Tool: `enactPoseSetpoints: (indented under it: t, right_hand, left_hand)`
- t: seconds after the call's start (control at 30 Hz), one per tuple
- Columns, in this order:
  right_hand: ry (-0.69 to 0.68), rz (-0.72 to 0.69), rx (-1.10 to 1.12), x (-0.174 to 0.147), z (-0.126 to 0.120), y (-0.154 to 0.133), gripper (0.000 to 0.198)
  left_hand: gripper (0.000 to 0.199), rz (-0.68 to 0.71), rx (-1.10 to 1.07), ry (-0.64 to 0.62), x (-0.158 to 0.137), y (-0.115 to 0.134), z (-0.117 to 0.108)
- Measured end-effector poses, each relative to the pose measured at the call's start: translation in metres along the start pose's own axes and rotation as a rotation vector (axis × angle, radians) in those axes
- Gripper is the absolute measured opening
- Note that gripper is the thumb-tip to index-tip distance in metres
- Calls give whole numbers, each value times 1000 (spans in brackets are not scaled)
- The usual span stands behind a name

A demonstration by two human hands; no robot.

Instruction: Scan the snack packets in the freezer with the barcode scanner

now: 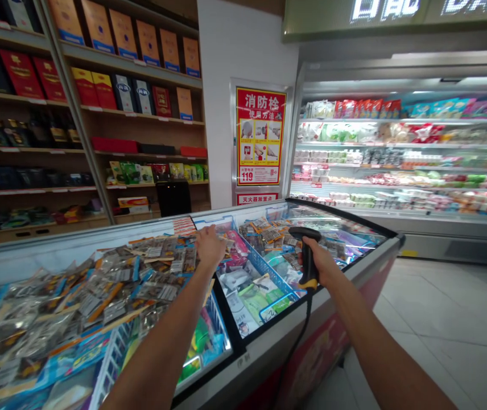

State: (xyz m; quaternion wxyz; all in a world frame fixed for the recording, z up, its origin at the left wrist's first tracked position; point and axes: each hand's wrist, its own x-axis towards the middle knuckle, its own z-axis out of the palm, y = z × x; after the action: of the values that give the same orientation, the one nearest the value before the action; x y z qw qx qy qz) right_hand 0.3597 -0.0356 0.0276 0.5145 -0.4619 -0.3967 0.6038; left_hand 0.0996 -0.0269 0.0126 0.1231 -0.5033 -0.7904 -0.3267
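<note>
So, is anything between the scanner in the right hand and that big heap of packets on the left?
Yes: in this view the left hand sits between the scanner and the heap of packets, near the heap's right edge.

Open air above packet pile (pixel 111 285) left of left hand (pixel 210 249), black frame bar (pixel 228 319) crossing freezer (pixel 264 352), gap between left hand and scanner (pixel 308 262), right hand (pixel 322 261) and scanner blocking right side, cord (pixel 300 337) dangling at front, open floor (pixel 452 324) beyond.
</note>
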Motion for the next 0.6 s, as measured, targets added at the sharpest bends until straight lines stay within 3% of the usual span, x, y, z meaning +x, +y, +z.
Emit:
enactPoseSetpoints:
  t: [0.2,0.33,0.47,0.6]
  right_hand:
    - [73,22,-4,3,-24,2,23]
    - [89,27,9,5,-33,3,23]
    - [85,16,18,5,-36,2,23]
    - [61,8,33,1,-32,2,23]
  left_hand:
    - [44,298,-94,-327,-26,80,68]
    - [45,470,-106,-504,-44,106,99]
    - [46,547,-75,-593,-55,106,105]
    - [45,570,-46,-592,-62,97,89]
